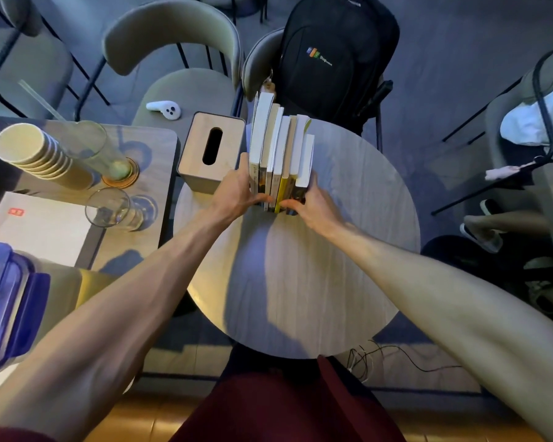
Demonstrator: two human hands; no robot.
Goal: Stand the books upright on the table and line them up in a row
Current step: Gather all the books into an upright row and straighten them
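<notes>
Head view: a row of books (281,145) stands upright on the round table (348,250), just right of the tissue box (211,148). The left hand (237,193) and right hand (313,205) press in on the row's two ends, thumbs up the outer covers, fingers laid nearly straight across the spines. Squaring the row appears to be the step in hand. The next move likely calls for a gentle release that topples nothing.

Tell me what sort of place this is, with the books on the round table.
Probably a café or a similar casual seating area. A stack of paper cups and a tall glass on a coaster stand on the neighbouring table, and padded chairs surround the small round table.
</notes>
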